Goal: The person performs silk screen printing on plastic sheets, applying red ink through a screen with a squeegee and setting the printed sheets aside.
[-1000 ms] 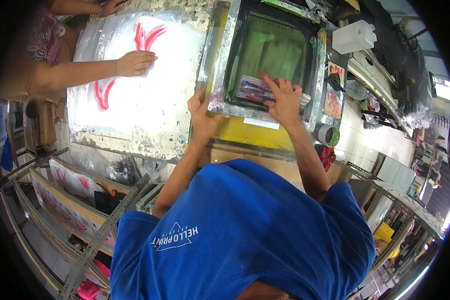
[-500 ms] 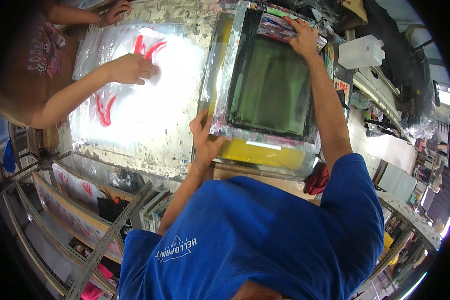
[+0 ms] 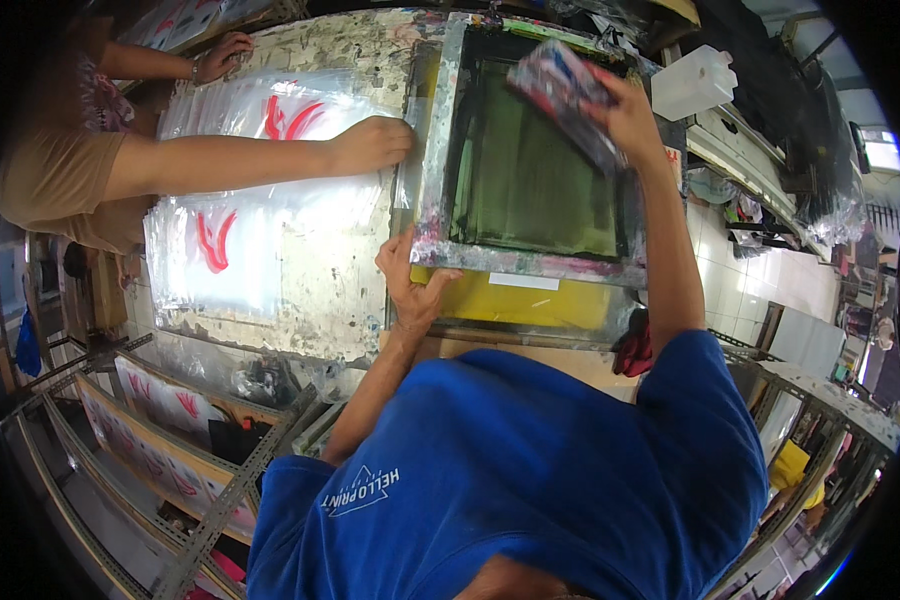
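Currently: my R hand (image 3: 622,118) is clenched on the squeegee (image 3: 567,95), L hand (image 3: 416,285) at the frame (image 3: 540,262).
Squeegee's tilted over the far-R part of the green mesh (image 3: 535,180), blurry; can't tell if touching. L thumb + fingers spread by the near-L corner, grip unclear. Co-worker's hand (image 3: 372,146) just L of frame, near red-marked clear sheets (image 3: 245,268).

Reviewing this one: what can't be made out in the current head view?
All in the head view:
- Squeegee: blurred; the right hand covers part of it.
- Anything directly under the framed screen: hidden by the screen.
- Left hand: its grip on the frame's corner, if any, is unclear from above.
- Co-worker's hand: its back hides anything held beneath.
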A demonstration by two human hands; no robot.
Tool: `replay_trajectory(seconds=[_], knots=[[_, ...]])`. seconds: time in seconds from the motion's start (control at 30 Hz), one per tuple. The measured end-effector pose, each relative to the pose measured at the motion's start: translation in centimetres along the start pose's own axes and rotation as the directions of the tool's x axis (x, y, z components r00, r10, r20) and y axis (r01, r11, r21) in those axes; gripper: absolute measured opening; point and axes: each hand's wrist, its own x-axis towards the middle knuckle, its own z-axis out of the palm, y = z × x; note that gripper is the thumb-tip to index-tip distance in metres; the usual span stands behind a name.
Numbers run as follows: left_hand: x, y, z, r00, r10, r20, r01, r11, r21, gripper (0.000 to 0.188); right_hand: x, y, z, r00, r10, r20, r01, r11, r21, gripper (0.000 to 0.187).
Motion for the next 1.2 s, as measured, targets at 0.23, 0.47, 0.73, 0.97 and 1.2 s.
replay_trajectory(seconds=[0.23,0.47,0.73,0.97,1.2], knots=[[9.2,9.2,-0.4,0.977,0.173,-0.126,-0.179,0.983,-0.042,0.079,-12.9,-15.3,0.3,0.941,-0.329,0.074,0.277,0.628,-0.728,0.057],[13.8,10.3,-1.1,0.924,0.370,-0.102,-0.381,0.915,-0.132,0.030,-3.1,-16.2,-6.6,0.767,-0.641,-0.019,0.416,0.520,-0.746,0.044],[10.5,-5.4,-5.6,0.989,0.141,-0.037,-0.072,0.693,0.717,0.024,-1.7,-22.8,-4.5,0.813,-0.570,-0.123,0.396,0.695,-0.600,0.049],[10.5,-8.2,-6.3,1.000,-0.016,0.012,0.001,0.653,0.758,0.017,-2.7,-25.2,-3.0,0.864,-0.483,-0.140,0.312,0.733,-0.605,0.048],[11.6,-10.0,-6.7,0.989,-0.055,-0.140,0.130,0.782,0.609,0.014,-2.3,-25.0,-3.6,0.845,-0.523,-0.110,0.367,0.718,-0.592,0.047]])
